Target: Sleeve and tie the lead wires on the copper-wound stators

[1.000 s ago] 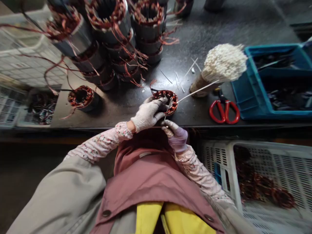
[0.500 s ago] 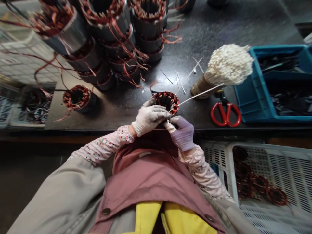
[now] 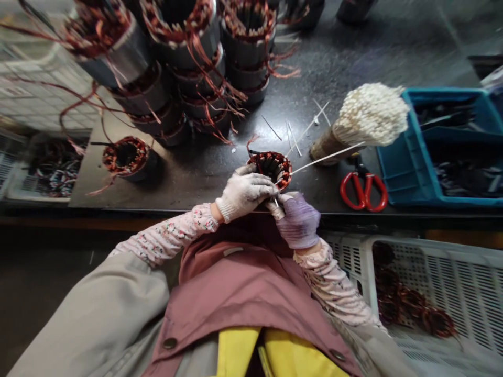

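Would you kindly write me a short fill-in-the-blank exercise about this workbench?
1. The glove on the right grip is coloured mostly ____.
2. The cord extending from the copper-wound core is coloured ____.
3. The scissor handles are coloured ____.
4. In the picture, the blue bin stands to the ____ of those handles.

Missing words: purple; white; red; right.

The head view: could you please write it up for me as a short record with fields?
Left hand: white glove, over the near-left rim of the wound core
Right hand: purple-and-white glove, fingertips by the near rim; what they hold is unclear
White strand: runs from the core's right side toward the strand bundle
Right: blue bin; red-handled scissors nearer the table edge
Back left: stacked cores
Lower right: white basket holding copper coils
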The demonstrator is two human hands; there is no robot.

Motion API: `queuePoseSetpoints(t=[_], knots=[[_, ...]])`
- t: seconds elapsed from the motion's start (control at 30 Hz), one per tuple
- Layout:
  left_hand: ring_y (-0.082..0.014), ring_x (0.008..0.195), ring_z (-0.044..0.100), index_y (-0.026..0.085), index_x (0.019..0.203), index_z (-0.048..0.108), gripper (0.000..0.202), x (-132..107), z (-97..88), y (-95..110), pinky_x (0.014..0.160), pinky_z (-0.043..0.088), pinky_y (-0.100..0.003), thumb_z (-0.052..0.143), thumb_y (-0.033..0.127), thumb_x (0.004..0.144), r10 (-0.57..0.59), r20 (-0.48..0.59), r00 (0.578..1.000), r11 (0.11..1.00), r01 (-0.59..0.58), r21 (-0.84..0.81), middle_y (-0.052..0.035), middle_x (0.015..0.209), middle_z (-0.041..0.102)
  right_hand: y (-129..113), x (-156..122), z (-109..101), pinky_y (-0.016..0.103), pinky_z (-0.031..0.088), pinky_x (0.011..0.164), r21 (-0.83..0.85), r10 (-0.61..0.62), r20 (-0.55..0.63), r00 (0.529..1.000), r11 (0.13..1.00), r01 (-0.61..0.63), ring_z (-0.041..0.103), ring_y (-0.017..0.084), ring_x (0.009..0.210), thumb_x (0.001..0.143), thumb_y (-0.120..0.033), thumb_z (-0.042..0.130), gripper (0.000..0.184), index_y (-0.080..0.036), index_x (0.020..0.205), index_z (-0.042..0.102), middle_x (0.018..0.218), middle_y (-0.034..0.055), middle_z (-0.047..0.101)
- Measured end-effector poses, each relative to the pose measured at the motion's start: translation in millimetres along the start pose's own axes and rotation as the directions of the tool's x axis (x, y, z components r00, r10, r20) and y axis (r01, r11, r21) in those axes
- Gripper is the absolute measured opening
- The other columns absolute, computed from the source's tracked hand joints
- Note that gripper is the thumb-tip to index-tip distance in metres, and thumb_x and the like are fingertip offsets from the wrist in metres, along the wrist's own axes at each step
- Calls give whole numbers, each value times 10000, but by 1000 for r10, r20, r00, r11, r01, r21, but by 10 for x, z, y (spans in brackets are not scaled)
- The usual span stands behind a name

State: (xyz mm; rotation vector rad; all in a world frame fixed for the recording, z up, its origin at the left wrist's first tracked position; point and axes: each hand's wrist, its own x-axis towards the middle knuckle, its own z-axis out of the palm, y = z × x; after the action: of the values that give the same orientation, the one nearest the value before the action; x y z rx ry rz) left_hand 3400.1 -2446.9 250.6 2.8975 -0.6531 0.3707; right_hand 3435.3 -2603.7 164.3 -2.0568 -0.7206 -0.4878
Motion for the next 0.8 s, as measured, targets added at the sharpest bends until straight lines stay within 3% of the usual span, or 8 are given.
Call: queuePoseSetpoints(t=[0.1,0.2,0.33,0.43,0.5,0.63,0.7,0.8], knots=[[-132,1008,705,268,973,749,212,16,-4,11,1071,383,-361,544,316,951,-32,-6,999,999,32,-3,3,1006,774,-17,-96,-243,293,192,522,-91,-254,-47,966,964,249,428,115,523,932,-329,491,321,-169,682,610,650,43,609],[-139,1015,698,272,1042,737,224,30,-8,3,1054,400,-363,550,361,960,-73,9,997,997,72,30,-10,1051,765,-62,-196,-498,285,200,501,248,-334,-30,942,910,331,392,105,492,890,-272,538,291,-184,612,543,561,7,540],[-171,1081,668,319,1104,726,242,21,-33,-50,951,458,-361,527,343,967,41,130,991,989,-59,136,-17,1265,686,-236,161,-426,238,315,470,677,67,-46,997,736,-18,418,100,484,973,-340,312,429,-202,592,451,539,0,462],[-176,1060,667,300,1106,727,263,4,-96,-24,982,456,-378,499,314,977,81,204,976,977,-118,180,-30,1227,704,-300,518,-244,214,318,414,844,355,146,924,442,-303,382,81,417,928,-431,411,409,-194,599,465,501,-32,426],[-172,1081,656,268,1112,721,266,-5,-168,47,1012,450,-371,498,322,978,45,191,981,978,-83,192,-46,1239,695,-135,491,-245,232,403,453,832,417,122,901,451,-322,483,104,478,917,-457,439,363,-184,716,572,593,-6,542],[-283,1254,554,192,1306,602,449,5,-334,172,1065,412,-476,636,359,891,-5,181,983,927,-63,369,-132,1414,560,752,18,-528,373,519,732,290,462,-161,872,867,-406,656,230,854,898,-386,489,285,-165,942,663,950,127,678],[-322,1223,558,190,1318,593,489,42,-379,166,990,454,-493,675,345,861,-25,267,963,889,-101,447,-144,1373,587,1227,-74,-659,422,485,771,-170,475,-8,880,866,-469,654,296,926,826,-317,607,265,-133,1004,677,990,181,673],[-293,1069,612,201,1239,650,375,70,-364,113,807,514,-405,641,336,890,-9,380,925,881,-172,441,-124,1191,680,1655,81,-695,384,423,653,-415,520,176,836,809,-416,650,277,786,750,-288,708,423,-104,1128,664,878,187,660]])
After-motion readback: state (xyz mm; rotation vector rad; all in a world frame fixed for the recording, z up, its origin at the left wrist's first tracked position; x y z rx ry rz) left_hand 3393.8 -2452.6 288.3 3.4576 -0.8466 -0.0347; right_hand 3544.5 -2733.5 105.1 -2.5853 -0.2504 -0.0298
